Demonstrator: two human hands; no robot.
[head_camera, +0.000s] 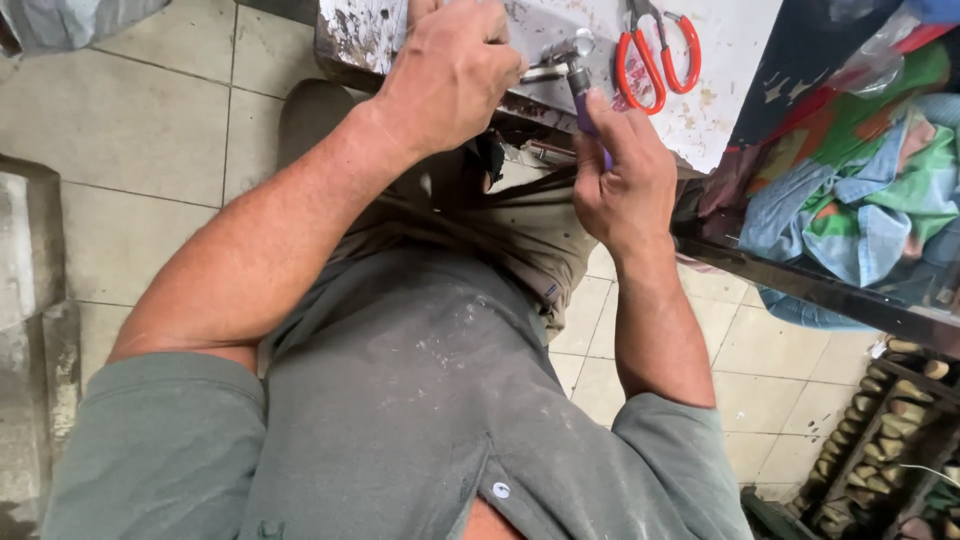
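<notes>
Both hands working at top centre: left hand (455, 70) closed on metal piece (560, 55), right hand (620, 180) gripping purple-handled tool (585, 105) on surface (730, 60), w/ red scissors (655, 50) nearby.

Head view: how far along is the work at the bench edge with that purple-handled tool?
Done: nothing finished is visible. In hand: the right hand holds the purple-handled tool upright at the edge of the white worktop, its metal head meeting a small metal part that the left hand steadies. Left: cannot tell; the red-handled scissors lie untouched on the worktop, and cloth pieces sit piled to the right.
</notes>
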